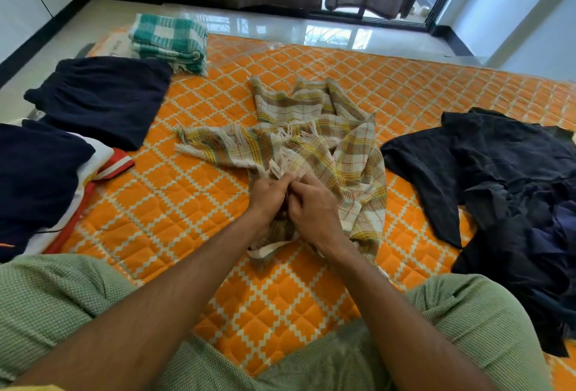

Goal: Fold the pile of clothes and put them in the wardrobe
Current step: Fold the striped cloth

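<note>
**Item:** checked cloth (314, 135), beige and yellow, fringed at the ends.
**Location:** middle of the orange quilted mat (174, 222). It lies crumpled and partly twisted, one fringed corner flung out to the left, the near end bunched under the hands.

**Left hand** (268, 195): fingers curled, pinching the fringed edge of the cloth.
**Right hand** (316, 208): close against the left and touching it, pinching the same edge. Both appear to be sorting out a corner before the cloth is spread.

**Handling, by judgement:** light, thin, loosely woven and wholly limp. It will hold no shape and will likely drag rather than slide on the quilting. The fringe looks apt to tangle. It is best taken by the two corners of one fringed end, drawn apart until taut, then laid flat. A grip at mid-cloth would only gather it further.

**Already folded:**
- green checked cloth (170, 38), at the far left corner of the mat
- dark blue garment (103, 97), just beside it
- stack of dark blue, white and red pieces (40, 172), at the near left

**Outstanding:** heap of dark clothes (505, 191), unfolded, on the right and well apart from the hands.

**Wardrobe:** cannot be identified in view.
</note>
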